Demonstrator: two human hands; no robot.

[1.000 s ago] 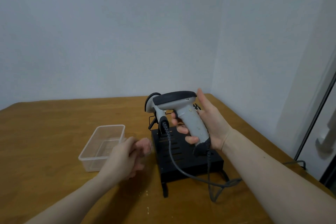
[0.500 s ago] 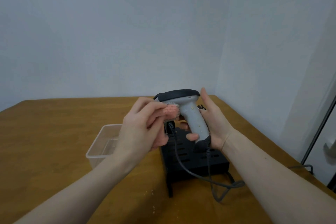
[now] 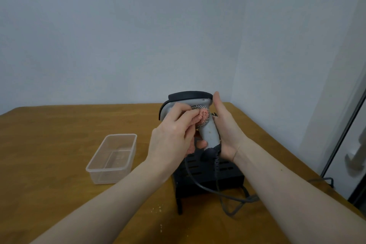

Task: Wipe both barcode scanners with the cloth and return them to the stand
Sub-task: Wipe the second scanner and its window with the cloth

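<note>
Wooden table (image 3: 49, 144) under bare walls: the black stand (image 3: 210, 176) is half hidden behind both forearms. Above it, the right hand (image 3: 227, 134) grips the grey scanner (image 3: 208, 130), handle upright, head pointing left. The left hand (image 3: 174, 134) pinches a bunched checkered cloth (image 3: 202, 117) against its neck, mostly covering it.

A wooden table (image 3: 49, 154) with a warm brown grain fills the lower part of the view and sits in a corner where 2 plain pale grey-blue walls (image 3: 118, 35) meet. At the right edge stands a white door frame (image 3: 336, 134) with a dark edge. The light is soft and even.
</note>
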